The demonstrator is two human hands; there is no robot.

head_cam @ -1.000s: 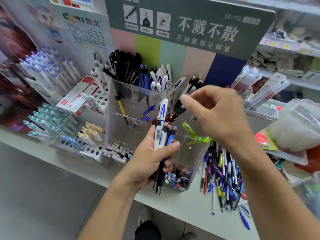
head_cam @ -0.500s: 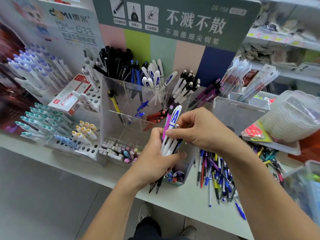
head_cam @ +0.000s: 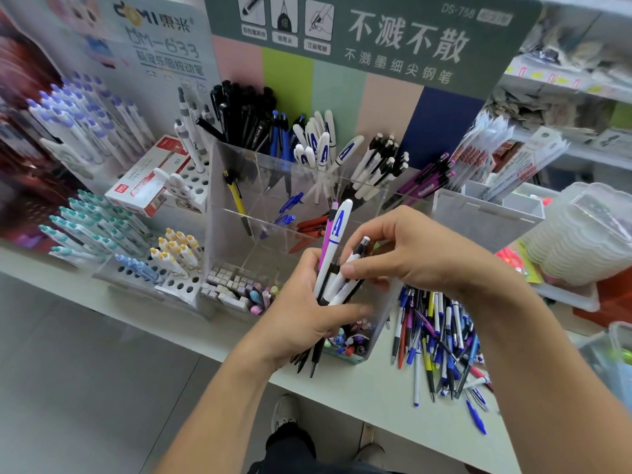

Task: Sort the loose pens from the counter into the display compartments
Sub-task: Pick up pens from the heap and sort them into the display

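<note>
Since a second ago, right hand (head_cam: 420, 254) has dropped from the display to pinch a white pen (head_cam: 345, 275) from the left hand's (head_cam: 301, 313) clutched bundle (head_cam: 328, 265) at twelve o'clock, apparently selecting one for sorting.

The left hand (head_cam: 301, 316) grips a bundle of white, pink and black click pens (head_cam: 333, 265) upright in front of the clear acrylic compartment display (head_cam: 219, 186). The right hand (head_cam: 420, 254) pinches one white pen with a black clip (head_cam: 349, 268) in that bundle between thumb and fingers. To the right, a heap of loose multicoloured pens (head_cam: 437, 340) lies on the pale grey tabletop (head_cam: 369, 391), just beside the display.
</note>
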